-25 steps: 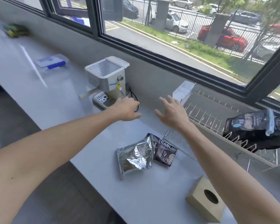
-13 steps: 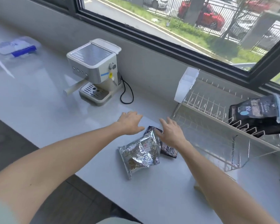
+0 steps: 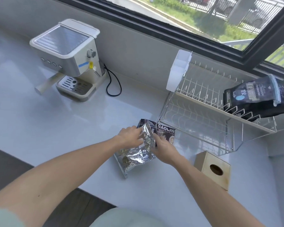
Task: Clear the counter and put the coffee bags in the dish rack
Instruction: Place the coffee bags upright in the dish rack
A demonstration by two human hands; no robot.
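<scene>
On the far left stands a cream-and-steel espresso machine (image 3: 67, 59) with its black cord, no part of the job in hand. Further right, near the front of the white glossy tabletop (image 3: 39, 122), the left hand (image 3: 129, 136) curls its fingers round the raised top edge of a crinkled silver foil coffee bag (image 3: 136, 154), whose lower part lies on the tabletop. The right hand (image 3: 164, 148) meets the same bag from the other side; its fingers appear to pinch the foil, though the bag hides most of them. Under both lies a flat dark coffee bag printed GAOLING (image 3: 166, 131), touching the foot of the two-tier white wire dish rack (image 3: 195, 102). A dark blue-labelled coffee bag (image 3: 252, 95) already rests on the upper tier; a small wooden tissue box (image 3: 211, 169) sits just beside the rack. The step looks like the pick-up of the second bag. Next it likely needs a firm two-handed lift clear of the bag beneath, then a carry right to a free tier.
</scene>
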